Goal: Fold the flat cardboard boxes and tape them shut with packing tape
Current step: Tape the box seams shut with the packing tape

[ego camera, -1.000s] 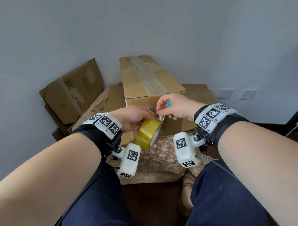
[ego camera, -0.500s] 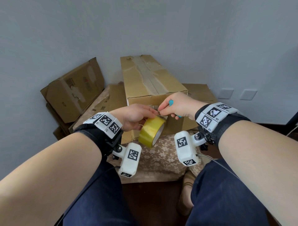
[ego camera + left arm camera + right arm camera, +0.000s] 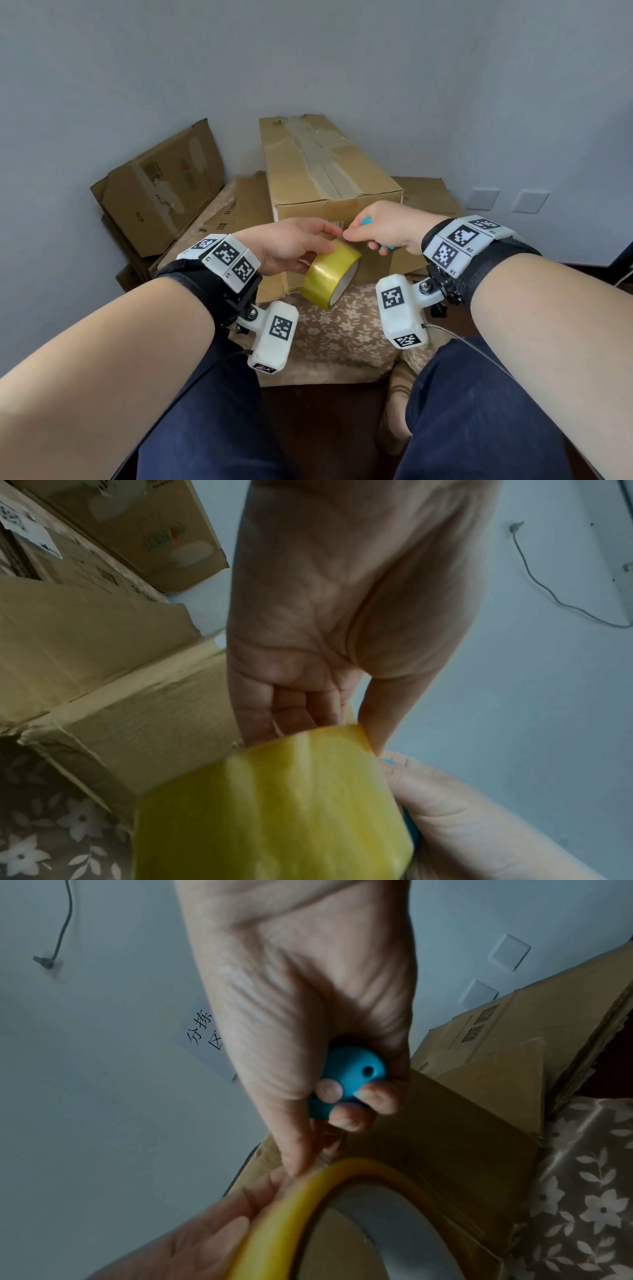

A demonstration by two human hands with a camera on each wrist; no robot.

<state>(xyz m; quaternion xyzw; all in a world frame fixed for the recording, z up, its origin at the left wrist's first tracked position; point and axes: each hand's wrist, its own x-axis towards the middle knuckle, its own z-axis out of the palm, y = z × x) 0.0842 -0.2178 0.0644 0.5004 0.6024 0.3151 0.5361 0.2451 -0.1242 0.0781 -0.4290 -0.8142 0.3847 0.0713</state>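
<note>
The left hand (image 3: 291, 248) grips a roll of yellow tape (image 3: 330, 277), fingers curled over its top edge, held in the air just in front of the near end of a long cardboard box (image 3: 325, 178). The right hand (image 3: 387, 228) has its lower fingers wrapped round a small blue tool (image 3: 349, 1080), most of which is hidden in the fist, while thumb and forefinger pinch at the roll's upper edge. Whether a loose tape end lies between them cannot be made out. The box lies on a flowered cloth (image 3: 346, 329), its top seam taped. Flattened boxes (image 3: 161, 192) lean against the wall at the left, partly hidden behind it.
</note>
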